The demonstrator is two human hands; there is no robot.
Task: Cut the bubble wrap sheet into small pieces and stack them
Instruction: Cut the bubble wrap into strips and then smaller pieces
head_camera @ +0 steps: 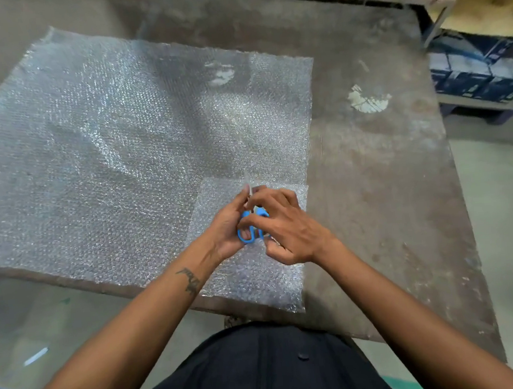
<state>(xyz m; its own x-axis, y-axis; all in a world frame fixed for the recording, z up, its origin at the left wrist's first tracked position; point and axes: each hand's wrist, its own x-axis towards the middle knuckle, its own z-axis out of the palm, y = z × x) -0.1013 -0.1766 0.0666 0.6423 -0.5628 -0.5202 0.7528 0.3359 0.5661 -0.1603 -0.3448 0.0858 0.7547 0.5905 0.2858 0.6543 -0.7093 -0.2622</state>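
While both hands, left hand (230, 224) and right hand (286, 226), clasp the blue scissors (248, 237), 1 small piece (256, 275) lies beneath them; the bubble wrap sheet (105, 151) beyond remains largely uncut.

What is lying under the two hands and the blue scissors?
Under both hands holding the blue scissors lies a smaller bubble wrap piece, overlapping the large sheet on the table. The scissor blades are mostly hidden by fingers.

Bubble wrap sheet (114, 138): clear, large, lying flat across the tabletop's left part.
Cut piece (256, 275): smaller, whiter, overlapping the sheet's near right corner.
Scissors (250, 229): blue-handled, held above that piece, blades mostly hidden.
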